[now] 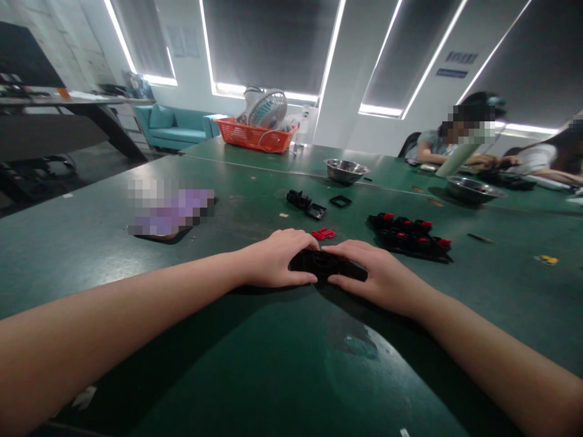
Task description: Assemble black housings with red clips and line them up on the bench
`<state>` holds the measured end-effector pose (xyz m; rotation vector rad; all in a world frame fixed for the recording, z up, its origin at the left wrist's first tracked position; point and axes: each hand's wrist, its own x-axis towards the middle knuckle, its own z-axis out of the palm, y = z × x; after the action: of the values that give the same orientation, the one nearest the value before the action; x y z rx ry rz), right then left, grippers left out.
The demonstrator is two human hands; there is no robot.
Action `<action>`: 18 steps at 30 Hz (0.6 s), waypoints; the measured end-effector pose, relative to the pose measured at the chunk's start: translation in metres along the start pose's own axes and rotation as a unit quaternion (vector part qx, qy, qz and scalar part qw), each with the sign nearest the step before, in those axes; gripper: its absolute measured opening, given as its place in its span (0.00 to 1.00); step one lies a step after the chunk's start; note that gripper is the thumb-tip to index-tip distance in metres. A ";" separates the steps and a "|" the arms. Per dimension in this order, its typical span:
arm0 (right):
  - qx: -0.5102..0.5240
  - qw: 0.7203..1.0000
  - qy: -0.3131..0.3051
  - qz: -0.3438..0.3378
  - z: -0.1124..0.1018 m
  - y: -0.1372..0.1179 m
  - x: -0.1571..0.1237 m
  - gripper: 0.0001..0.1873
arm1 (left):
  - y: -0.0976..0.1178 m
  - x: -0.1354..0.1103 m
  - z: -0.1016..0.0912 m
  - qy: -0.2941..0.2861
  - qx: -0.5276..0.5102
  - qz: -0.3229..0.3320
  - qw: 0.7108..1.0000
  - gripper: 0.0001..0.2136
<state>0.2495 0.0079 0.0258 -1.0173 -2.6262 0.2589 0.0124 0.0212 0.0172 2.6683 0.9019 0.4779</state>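
My left hand (281, 258) and my right hand (373, 270) both grip one black plastic part (323, 262) low over the green table (255, 352). Thumbs press its near side while the fingers curl over the far side, hiding much of it. Just beyond my fingertips lie small red plastic pieces (323, 233). Farther off are a black block-shaped part (299, 199), a black square piece with a recess (316, 210) and a thin black square frame (340, 201). To the right of my right hand sit rows of black parts with red inserts (407, 235).
A purple, partly blurred object (177, 212) lies at left. Metal bowls (347, 172) (473, 189) stand farther back, as does an orange basket (255, 135) holding a fan. A dark thin stick (480, 238) and a small yellow item (548, 260) lie right. Two people sit at the far right.
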 end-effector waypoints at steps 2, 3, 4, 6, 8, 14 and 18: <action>0.002 1.000 0.001 0.000 0.000 -0.001 0.000 0.22 | 0.000 0.000 0.000 0.000 -0.001 0.000 1.000 0.21; 0.003 1.000 0.003 0.000 0.000 -0.001 0.000 0.22 | 0.000 0.000 0.000 -0.001 0.000 0.000 1.000 0.20; 0.003 1.000 0.004 0.000 0.000 -0.001 0.001 0.22 | 0.000 0.000 0.000 0.000 -0.001 0.000 1.000 0.20; 0.003 1.000 0.004 0.000 -0.001 0.000 0.001 0.22 | 0.000 -0.001 -0.001 -0.001 0.000 -0.001 1.000 0.20; 0.002 1.000 0.001 0.000 0.000 0.000 0.001 0.22 | 0.000 -0.001 -0.001 -0.002 0.001 -0.003 1.000 0.20; 0.009 1.000 0.009 -0.007 0.001 0.002 0.000 0.22 | 0.000 0.000 0.000 -0.004 0.003 -0.007 1.000 0.20; 0.009 1.000 0.004 -0.006 0.000 0.001 0.001 0.22 | 0.000 0.001 0.000 -0.006 0.006 -0.005 1.000 0.20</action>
<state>0.2496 0.0092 0.0256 -0.9946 -2.6176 0.2755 0.0129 0.0217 0.0177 2.6725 0.9175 0.4556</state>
